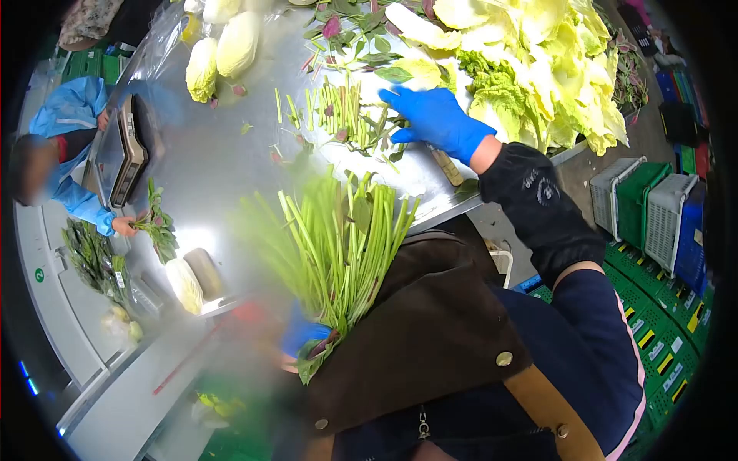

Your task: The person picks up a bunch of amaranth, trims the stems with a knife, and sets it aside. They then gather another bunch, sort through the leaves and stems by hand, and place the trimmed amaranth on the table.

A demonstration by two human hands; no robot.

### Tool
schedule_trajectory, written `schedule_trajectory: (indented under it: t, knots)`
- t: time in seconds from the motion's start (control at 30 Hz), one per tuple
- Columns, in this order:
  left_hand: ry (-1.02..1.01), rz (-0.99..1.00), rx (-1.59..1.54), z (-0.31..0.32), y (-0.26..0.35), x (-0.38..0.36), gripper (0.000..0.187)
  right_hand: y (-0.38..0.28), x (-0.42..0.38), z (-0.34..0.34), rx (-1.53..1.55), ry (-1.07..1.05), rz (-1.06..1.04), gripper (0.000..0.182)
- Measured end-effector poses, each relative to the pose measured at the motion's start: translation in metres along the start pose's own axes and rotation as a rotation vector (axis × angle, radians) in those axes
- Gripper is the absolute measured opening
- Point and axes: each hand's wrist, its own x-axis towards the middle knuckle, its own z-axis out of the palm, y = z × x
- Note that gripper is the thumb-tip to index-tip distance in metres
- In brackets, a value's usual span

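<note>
My left hand point(305, 330), in a blue glove and partly blurred, is closed round the leafy end of a bunch of leafy greens point(338, 246). The long green stems fan out toward the table, and some purple-red leaf shows by the grip. My right hand point(434, 119), also gloved in blue, reaches over the metal table point(246, 154) with its fingers apart. Beside its fingertips lie cut stem pieces point(342, 115) and loose leaves. A light brown handle point(447, 167) rests just below this hand, near the table edge.
Loose cabbage leaves point(538, 69) are heaped at the right back. Whole napa cabbages point(237, 44) lie at the back left, another point(184, 284) at the left edge. Across the table a person in blue sleeves point(77, 200) holds greens point(157, 227) near a scale point(129, 154). Crates point(653, 207) stand right.
</note>
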Motion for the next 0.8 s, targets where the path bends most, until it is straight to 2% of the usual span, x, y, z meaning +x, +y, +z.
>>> schedule_trajectory:
  t: [0.1,0.17,0.23,0.27,0.3,0.33,0.37,0.43,0.47,0.5,0.53,0.57,0.6,0.63,0.7,0.77,0.8]
  knots:
    - [0.039,-0.003,-0.013,0.017,0.009,0.004,0.101,-0.029,-0.020,0.002,0.619,0.048,-0.083,0.080]
    - [-0.015,0.001,-0.006,0.005,0.003,0.007,0.101,-0.042,-0.041,0.035,0.594,-0.251,-0.176,0.087]
    - [-0.024,0.050,-0.008,0.009,0.006,0.010,0.100,-0.048,-0.051,0.056,0.331,-0.178,-0.292,0.078]
    - [-0.126,0.096,0.227,0.024,0.018,0.009,0.073,-0.040,-0.042,0.061,0.333,-0.058,-0.350,0.060]
    - [-0.218,0.166,0.454,0.040,0.031,0.008,0.055,-0.029,-0.036,0.052,0.769,-0.152,-0.142,0.034]
    - [-0.231,0.141,0.484,0.037,0.030,0.007,0.056,-0.001,-0.015,0.050,0.836,0.113,-0.332,0.025]
    - [-0.242,0.121,0.514,0.034,0.030,0.006,0.056,-0.016,-0.019,0.008,0.892,0.127,0.075,0.022]
    - [-0.260,0.080,0.580,0.026,0.030,0.004,0.058,-0.001,-0.008,-0.003,0.821,0.218,0.074,0.021]
    - [-0.271,0.059,0.613,0.022,0.029,0.004,0.059,-0.004,-0.003,0.004,0.793,0.141,-0.014,0.023]
    - [-0.253,0.013,0.470,0.023,0.029,0.007,0.058,-0.014,0.003,0.015,0.765,0.066,-0.100,0.025]
    - [-0.232,-0.030,0.323,0.024,0.028,0.011,0.058,-0.026,0.010,0.026,0.870,-0.088,-0.176,0.037]
    - [-0.206,-0.069,0.178,0.024,0.028,0.014,0.060,-0.036,0.011,0.032,0.770,-0.231,-0.230,0.049]
    - [-0.172,-0.112,0.188,0.038,0.037,0.020,0.078,-0.049,0.011,0.036,0.802,-0.473,-0.201,0.056]
    - [-0.139,-0.155,0.197,0.045,0.042,0.023,0.099,-0.064,0.005,0.034,0.720,-0.595,-0.260,0.059]
    - [-0.180,-0.074,0.165,0.039,0.030,0.023,0.063,-0.062,0.000,0.051,0.843,-0.809,-0.313,0.054]
    - [-0.192,0.029,0.055,0.081,0.061,0.028,0.080,-0.076,-0.008,0.028,0.667,-0.948,-0.309,0.047]
    - [-0.074,-0.136,-0.114,0.090,0.067,0.027,0.102,-0.079,-0.012,0.020,0.578,-1.019,-0.305,0.043]
